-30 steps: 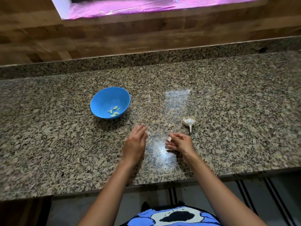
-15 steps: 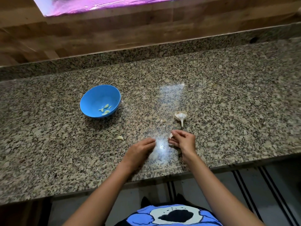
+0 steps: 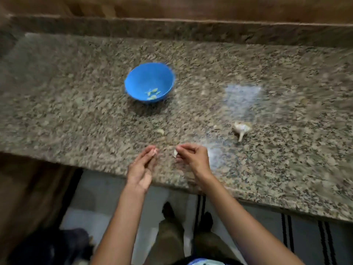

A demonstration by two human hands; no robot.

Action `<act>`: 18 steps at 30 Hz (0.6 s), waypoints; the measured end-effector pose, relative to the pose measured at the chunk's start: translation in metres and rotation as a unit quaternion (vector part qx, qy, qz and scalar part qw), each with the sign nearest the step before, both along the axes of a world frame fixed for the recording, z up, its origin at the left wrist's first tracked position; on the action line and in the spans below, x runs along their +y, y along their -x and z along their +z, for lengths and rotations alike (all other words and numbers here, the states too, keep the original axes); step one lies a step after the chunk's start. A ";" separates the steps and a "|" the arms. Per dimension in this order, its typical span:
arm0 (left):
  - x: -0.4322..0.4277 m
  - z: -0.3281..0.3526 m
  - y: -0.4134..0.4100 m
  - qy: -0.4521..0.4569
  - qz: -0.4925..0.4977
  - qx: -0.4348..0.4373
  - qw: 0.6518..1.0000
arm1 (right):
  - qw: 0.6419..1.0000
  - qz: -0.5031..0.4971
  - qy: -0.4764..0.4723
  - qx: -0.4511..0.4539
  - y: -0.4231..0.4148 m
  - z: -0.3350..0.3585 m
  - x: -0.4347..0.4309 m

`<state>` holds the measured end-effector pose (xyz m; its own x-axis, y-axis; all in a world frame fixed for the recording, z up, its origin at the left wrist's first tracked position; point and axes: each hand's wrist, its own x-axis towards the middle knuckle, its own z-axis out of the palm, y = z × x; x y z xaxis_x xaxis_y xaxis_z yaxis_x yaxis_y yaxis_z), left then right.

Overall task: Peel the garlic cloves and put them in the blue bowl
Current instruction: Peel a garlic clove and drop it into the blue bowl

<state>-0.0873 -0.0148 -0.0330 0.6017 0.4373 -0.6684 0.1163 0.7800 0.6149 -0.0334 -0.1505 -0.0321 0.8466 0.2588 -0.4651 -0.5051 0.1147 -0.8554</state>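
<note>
- Garlic clove [image 3: 174, 153] pinched at the fingertips of the right hand [image 3: 193, 158], just above the near edge of the granite counter [image 3: 76, 111]; small, pale, partly hidden by the fingers.
- Left hand [image 3: 142, 165] just beside it on the left, apart from the clove, fingertips drawn together round a pale scrap, seemingly skin; frame too blurred to say more.
- Likely light and firm under a thin, dry, papery skin; slippery once bare, so best gripped at the sides, with the skin caught at one end and pulled away.
- Long axis and pointed end of the held clove not readable through the blur.
- Blue bowl [image 3: 133, 81] farther back and to the left, upright, a few peeled cloves [image 3: 152, 93] lying in its bottom.
- Loose clove [image 3: 160, 131] flat on the counter between bowl and hands, slightly curved, long axis running roughly left to right.
- Garlic bulb remnant [image 3: 241, 128] well to the right, stalk pointing toward the near edge.
</note>
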 end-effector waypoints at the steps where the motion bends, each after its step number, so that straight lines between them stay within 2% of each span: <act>1: 0.007 0.001 0.011 0.012 0.037 -0.006 0.999 | 1.000 0.026 -0.011 -0.002 0.005 0.001 0.014; 6: 0.065 -0.002 0.107 -0.005 0.195 0.006 0.981 | 0.981 0.193 -0.021 0.001 0.063 -0.001 0.101; 10: 0.118 -0.008 0.211 -0.017 0.317 0.028 0.948 | 0.947 0.321 0.001 0.002 0.142 -0.003 0.179; 15: 0.183 -0.021 0.338 -0.026 0.401 0.041 0.915 | 0.922 0.387 0.026 0.006 0.256 -0.009 0.271; 18: 0.228 -0.022 0.404 -0.027 0.421 0.043 0.906 | 0.918 0.392 0.036 0.054 0.324 -0.021 0.321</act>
<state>-0.4918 0.2129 -0.0550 -0.0130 0.7506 -0.6606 -0.4557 0.5836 0.6720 -0.3572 0.1701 -0.0529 0.3613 0.7340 -0.5751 -0.4897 -0.3755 -0.7869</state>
